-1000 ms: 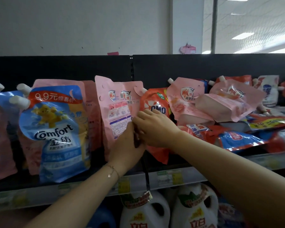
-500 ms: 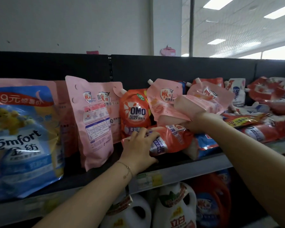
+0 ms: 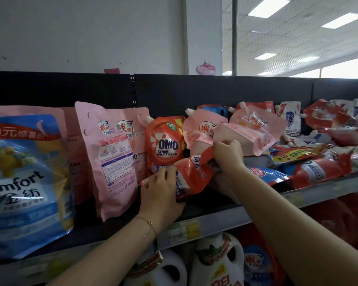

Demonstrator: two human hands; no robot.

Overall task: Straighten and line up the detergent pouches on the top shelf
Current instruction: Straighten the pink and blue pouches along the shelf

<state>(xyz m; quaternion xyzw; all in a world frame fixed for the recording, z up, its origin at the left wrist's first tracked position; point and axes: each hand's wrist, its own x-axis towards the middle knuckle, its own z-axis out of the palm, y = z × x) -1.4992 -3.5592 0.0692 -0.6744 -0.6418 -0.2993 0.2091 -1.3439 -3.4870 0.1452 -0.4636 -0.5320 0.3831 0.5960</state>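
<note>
Two hands on one orange pouch (image 3: 191,178), lying tilted at the top shelf (image 3: 256,213) front, below the upright OMO pouch (image 3: 166,141). Your left hand (image 3: 160,195) grips its lower end, fingers curled; your right hand (image 3: 228,156) pinches its top edge, fingers closed. Pink pouches (image 3: 246,137) piled just behind.

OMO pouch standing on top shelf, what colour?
Orange-red OMO pouch, white lettering on a blue burst, green-yellow top corner; head view.

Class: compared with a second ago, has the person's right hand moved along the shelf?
Yes. The right hand has shifted rightward, from in front of the upright OMO pouch to the fallen red pouch beside it.
</note>
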